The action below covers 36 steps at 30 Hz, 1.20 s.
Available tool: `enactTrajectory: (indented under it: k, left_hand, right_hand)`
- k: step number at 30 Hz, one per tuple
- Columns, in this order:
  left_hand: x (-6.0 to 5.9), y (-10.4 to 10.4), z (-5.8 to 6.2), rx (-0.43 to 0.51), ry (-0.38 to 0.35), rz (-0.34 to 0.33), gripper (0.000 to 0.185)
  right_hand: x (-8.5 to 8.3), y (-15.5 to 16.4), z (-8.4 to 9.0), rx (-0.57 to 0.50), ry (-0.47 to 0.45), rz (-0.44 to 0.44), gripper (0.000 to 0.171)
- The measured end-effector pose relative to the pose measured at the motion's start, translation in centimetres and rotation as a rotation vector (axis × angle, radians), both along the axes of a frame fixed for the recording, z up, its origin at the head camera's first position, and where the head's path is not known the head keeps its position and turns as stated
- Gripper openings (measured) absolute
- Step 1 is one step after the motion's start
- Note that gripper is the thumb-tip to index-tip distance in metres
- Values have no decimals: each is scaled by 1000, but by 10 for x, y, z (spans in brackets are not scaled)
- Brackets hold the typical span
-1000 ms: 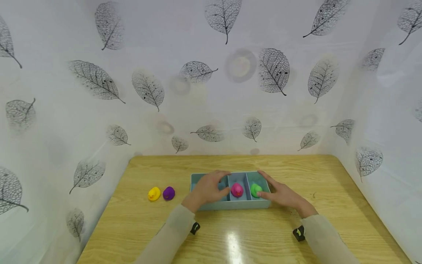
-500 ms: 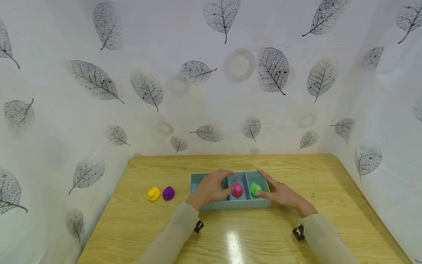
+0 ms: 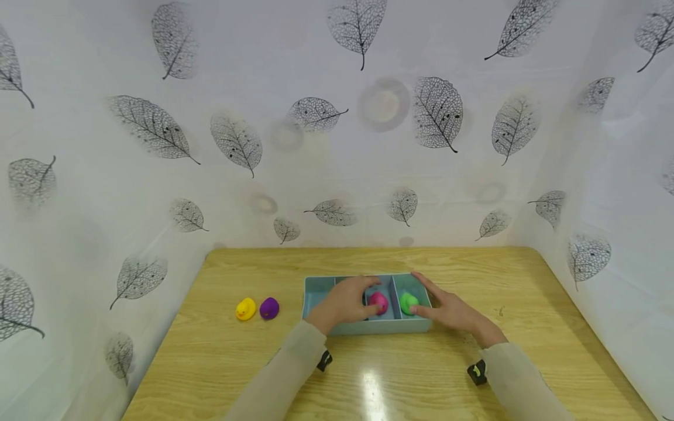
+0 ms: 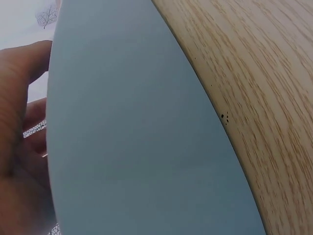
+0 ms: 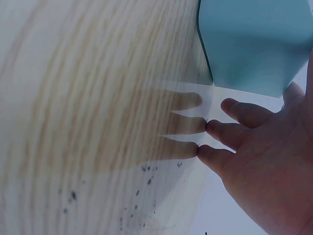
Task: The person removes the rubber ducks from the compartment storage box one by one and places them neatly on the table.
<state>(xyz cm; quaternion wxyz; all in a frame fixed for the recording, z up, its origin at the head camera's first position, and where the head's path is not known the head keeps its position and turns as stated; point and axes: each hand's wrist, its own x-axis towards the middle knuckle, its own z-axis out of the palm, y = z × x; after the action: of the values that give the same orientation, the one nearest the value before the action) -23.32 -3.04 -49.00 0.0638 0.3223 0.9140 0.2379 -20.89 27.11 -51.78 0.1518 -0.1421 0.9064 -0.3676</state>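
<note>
A pale blue divided box [image 3: 368, 328] stands on the table. In it a pink rubber duck [image 3: 378, 303] and a green rubber duck [image 3: 408, 303] lie in neighbouring compartments. My left hand [image 3: 348, 301] reaches over the box, thumb at the pink duck's front and fingers spread beyond it, with a gap showing. The left wrist view shows that hand [image 4: 22, 147] behind the box's front wall [image 4: 127, 117]. My right hand [image 3: 450, 308] spans the box's right end, thumb beside the green duck, index finger at the back rim. In the right wrist view its other fingertips [image 5: 209, 125] touch the table.
A yellow rubber duck [image 3: 246, 309] and a purple rubber duck [image 3: 270, 309] sit on the wooden table [image 3: 253, 362], left of the box. A white leaf-patterned sheet [image 3: 337, 164] rises behind the table and along both sides.
My left hand has moved right, from the compartment left of the pink duck to over that duck. My right hand, the box and the ducks have stayed put.
</note>
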Motion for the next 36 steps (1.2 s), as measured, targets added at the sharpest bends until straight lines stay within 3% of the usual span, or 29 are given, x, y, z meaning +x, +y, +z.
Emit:
enactTrajectory:
  k: [7,16,27,36]
  left_hand:
    - [0,3,-1,-26,33,-14,61]
    - [2,10,0,-112,57,21,64]
    - [-1,18,-3,-197,32,57,66]
    - [0,29,2,-267,37,108,65]
  right_hand:
    - [-1,1,-1,-2,-1,10,87]
    - [-1,1,-1,4,5,3,88]
    - [0,0,-1,10,4,-1,89]
    - [0,0,-1,5,3,-2,90]
